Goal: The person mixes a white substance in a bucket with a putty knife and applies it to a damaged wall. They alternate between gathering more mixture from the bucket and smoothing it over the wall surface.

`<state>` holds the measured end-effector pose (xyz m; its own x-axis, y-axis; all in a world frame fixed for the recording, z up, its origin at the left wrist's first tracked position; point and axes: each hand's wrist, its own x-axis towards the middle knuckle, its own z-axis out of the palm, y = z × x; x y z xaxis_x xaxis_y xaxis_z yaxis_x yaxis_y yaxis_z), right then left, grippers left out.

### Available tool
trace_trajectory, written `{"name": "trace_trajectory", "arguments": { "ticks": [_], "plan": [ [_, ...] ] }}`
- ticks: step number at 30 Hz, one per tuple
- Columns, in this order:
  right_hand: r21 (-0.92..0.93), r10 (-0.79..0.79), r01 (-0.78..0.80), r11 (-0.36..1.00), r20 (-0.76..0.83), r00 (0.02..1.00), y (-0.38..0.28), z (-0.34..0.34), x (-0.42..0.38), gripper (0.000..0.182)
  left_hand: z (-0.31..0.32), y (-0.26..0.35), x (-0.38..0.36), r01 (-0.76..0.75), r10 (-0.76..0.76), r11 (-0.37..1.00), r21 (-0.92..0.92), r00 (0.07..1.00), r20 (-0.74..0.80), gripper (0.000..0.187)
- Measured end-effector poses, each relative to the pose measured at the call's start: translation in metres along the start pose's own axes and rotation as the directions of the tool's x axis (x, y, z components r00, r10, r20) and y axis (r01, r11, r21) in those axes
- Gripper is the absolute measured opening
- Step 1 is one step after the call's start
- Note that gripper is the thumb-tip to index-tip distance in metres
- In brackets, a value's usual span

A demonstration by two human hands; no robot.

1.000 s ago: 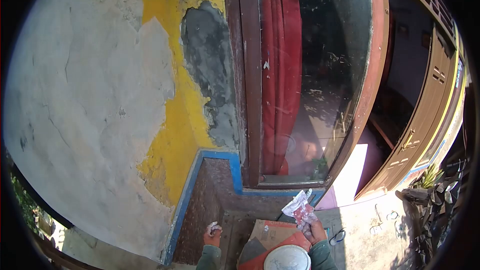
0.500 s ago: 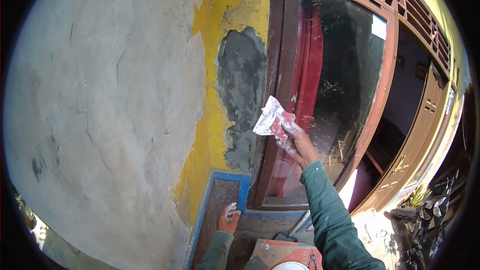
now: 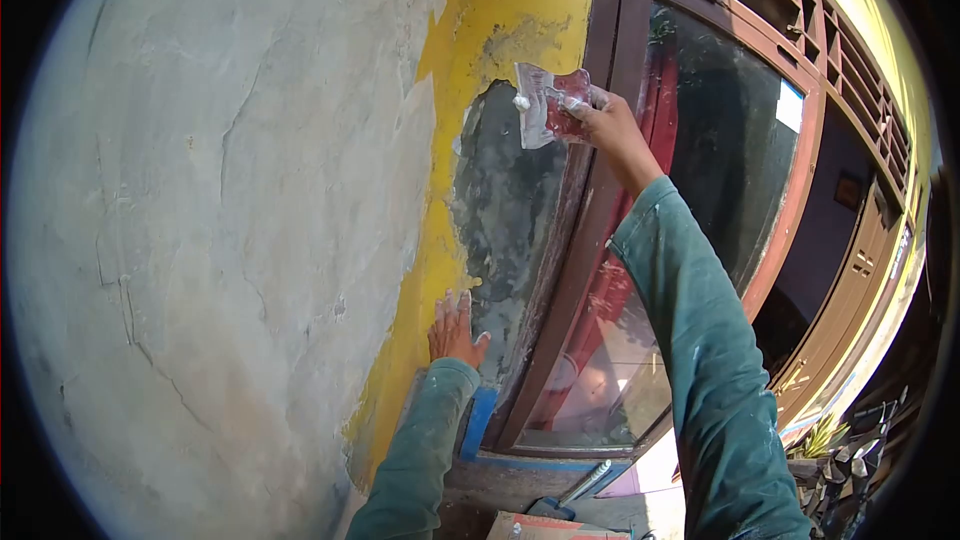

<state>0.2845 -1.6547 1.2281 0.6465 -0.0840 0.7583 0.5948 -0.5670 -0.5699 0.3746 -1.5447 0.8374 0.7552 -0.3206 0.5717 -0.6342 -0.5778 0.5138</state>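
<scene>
A red putty scraper (image 3: 570,90) is gripped by my right hand (image 3: 618,135), its wide blade smeared with white putty. The blade overlaps the upper end of a dark grey patch (image 3: 505,200) in the yellow wall (image 3: 540,0), and a small white lump clings to its edge. Lower down, my left hand (image 3: 457,333) rests against the wall beside the bottom part of that patch. Its fingers are stretched upward and spread, with whitish residue on the tips.
Rough grey plaster (image 3: 250,240) fills the left side, with cracks in it. Right of the patch stands a brown window frame (image 3: 560,310) with glass and a red curtain behind. Below are a cardboard box (image 3: 550,530) and a long-handled tool (image 3: 575,490).
My right hand has raised the scraper from beside the window frame to the top of the patch. My left hand has moved up from the blue-edged ledge onto the yellow wall, fingers now spread.
</scene>
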Motion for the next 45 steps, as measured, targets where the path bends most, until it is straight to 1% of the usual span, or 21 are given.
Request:
{"name": "trace_trajectory", "arguments": {
  "ticks": [1, 2, 3, 4, 5, 6, 9, 10, 12, 15, 19, 21, 23, 25, 27, 28, 29, 33, 39, 41, 45],
  "plan": [
    [-0.18, -0.114, 0.114, 0.977, 0.014, 0.993, 0.001, -0.002, 0.014, 0.022, 0.007, -0.003, 0.003, 0.0, 0.0, 1.0, -0.001, 1.0, 0.0, 0.093],
    [-0.353, -0.222, 0.225, 0.908, 0.049, 0.974, 0.004, -0.005, 0.022, 0.022, 0.014, -0.005, 0.005, 0.053, -0.053, 0.999, 0.001, 0.992, 0.118, 0.097],
    [-0.355, -0.222, 0.226, 0.907, 0.052, 0.974, 0.001, -0.003, 0.025, 0.022, 0.02, -0.007, 0.007, 0.105, -0.104, 0.994, 0.008, 0.966, 0.235, 0.102],
    [-0.619, -0.392, 0.372, 0.692, 0.111, 0.913, -0.008, 0.0, 0.026, 0.022, 0.024, -0.007, 0.007, 0.106, -0.104, 0.994, 0.003, 0.967, 0.234, 0.102],
    [-0.804, -0.521, 0.455, 0.383, 0.219, 0.825, -0.016, 0.005, 0.027, 0.022, 0.027, -0.008, 0.004, 0.094, -0.091, 0.996, -0.003, 0.969, 0.229, 0.103],
    [-0.803, -0.518, 0.455, 0.386, 0.22, 0.827, -0.015, 0.009, 0.028, 0.022, 0.027, -0.009, 0.002, 0.083, -0.08, 0.997, -0.005, 0.971, 0.227, 0.105],
    [-0.86, -0.566, 0.51, 0.018, 0.412, 0.714, -0.005, 0.022, 0.028, 0.024, 0.028, -0.01, 0.003, 0.092, -0.09, 0.996, 0.005, 0.965, 0.248, 0.108],
    [-0.858, -0.563, 0.513, 0.027, 0.411, 0.717, 0.004, 0.025, 0.026, 0.024, 0.029, -0.011, 0.002, 0.099, -0.098, 0.995, 0.009, 0.963, 0.253, 0.108],
    [-0.823, -0.529, 0.508, -0.256, 0.559, 0.639, 0.025, 0.032, 0.017, 0.029, 0.03, -0.014, 0.002, 0.087, -0.065, 0.991, -0.097, 0.974, 0.215, 0.104],
    [-0.809, -0.554, 0.501, -0.308, 0.581, 0.597, 0.061, 0.033, 0.01, 0.032, 0.03, -0.016, 0.003, 0.078, -0.058, 0.994, -0.08, 0.973, 0.224, 0.106],
    [-0.829, -0.493, 0.475, -0.297, 0.559, 0.667, 0.095, 0.032, -0.008, 0.03, 0.035, -0.019, 0.003, 0.042, -0.035, 0.999, -0.026, 0.974, 0.223, 0.108],
    [-0.819, -0.518, 0.495, -0.292, 0.57, 0.638, 0.108, 0.034, -0.022, 0.025, 0.039, -0.021, 0.002, 0.032, -0.02, 0.997, -0.068, 0.987, 0.159, 0.107],
    [-0.804, -0.401, 0.533, -0.264, 0.594, 0.697, 0.113, 0.037, -0.038, 0.021, 0.038, -0.022, 0.0, 0.029, -0.014, 0.996, -0.085, 0.985, 0.172, 0.107],
    [-0.795, -0.379, 0.557, -0.24, 0.604, 0.701, 0.111, 0.04, -0.06, 0.019, 0.035, -0.022, 0.002, 0.025, -0.008, 0.994, -0.102, 0.986, 0.165, 0.107],
    [-0.777, -0.352, 0.611, -0.151, 0.62, 0.701, 0.101, 0.043, -0.073, 0.019, 0.03, -0.021, 0.004, 0.05, -0.033, 0.996, -0.069, 0.973, 0.229, 0.108],
    [-0.775, -0.414, 0.624, -0.094, 0.601, 0.684, 0.093, 0.042, -0.075, 0.017, 0.028, -0.02, 0.005, 0.047, -0.03, 0.996, -0.073, 0.976, 0.218, 0.108],
    [-0.773, -0.415, 0.626, -0.101, 0.605, 0.68, 0.084, 0.04, -0.073, 0.017, 0.027, -0.018, 0.005, 0.061, -0.042, 0.995, -0.077, 0.972, 0.231, 0.108],
    [-0.853, -0.572, 0.466, 0.236, 0.265, 0.776, 0.044, 0.028, -0.052, 0.018, 0.026, -0.017, 0.003, 0.085, -0.056, 0.991, -0.101, 0.963, 0.262, 0.109],
    [-0.954, -0.594, 0.223, 0.199, 0.064, 0.802, 0.016, 0.011, 0.006, 0.017, 0.025, -0.019, 0.004, 0.082, -0.05, 0.991, -0.103, 0.959, 0.278, 0.108],
    [-0.965, -0.6, 0.215, 0.149, 0.084, 0.796, 0.026, 0.017, 0.013, 0.016, 0.02, -0.017, 0.004, 0.092, -0.062, 0.992, -0.086, 0.951, 0.304, 0.109],
    [-0.945, -0.511, 0.326, -0.018, 0.289, 0.81, 0.053, 0.046, 0.006, 0.027, 0.018, -0.015, 0.004, 0.102, -0.071, 0.992, -0.079, 0.943, 0.324, 0.108]
  ]
}}
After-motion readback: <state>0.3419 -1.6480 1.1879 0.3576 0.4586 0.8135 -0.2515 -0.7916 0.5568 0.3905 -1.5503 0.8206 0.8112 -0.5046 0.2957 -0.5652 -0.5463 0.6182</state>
